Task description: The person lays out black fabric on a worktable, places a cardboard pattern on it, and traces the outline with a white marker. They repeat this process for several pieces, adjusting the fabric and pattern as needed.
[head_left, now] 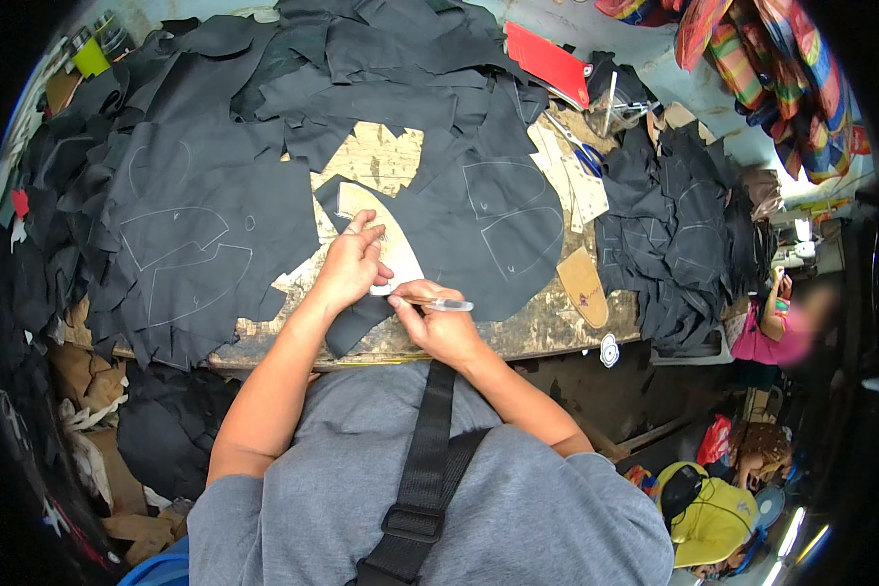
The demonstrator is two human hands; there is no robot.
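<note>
A cream, curved pattern template (394, 250) lies on a piece of black leather-like material (345, 325) at the middle of the bench. My left hand (355, 259) rests on the template with its fingers spread, pressing it down. Between the fingers of my right hand (438, 317) is a pen with a clear barrel (453, 305), its tip side toward the template's lower edge. The exact tip is hidden by my fingers. White outlines of curved shapes are drawn on the black sheets to the left (188, 234) and right (493, 205).
Black pieces are heaped at the back (381, 44) and right (679, 215). Blue-handled scissors (586, 156), a red folder (549, 63) and a tan sole-shaped template (583, 287) lie at the right. The wooden bench (386, 156) shows through gaps. Other people (776, 322) sit beyond at the right.
</note>
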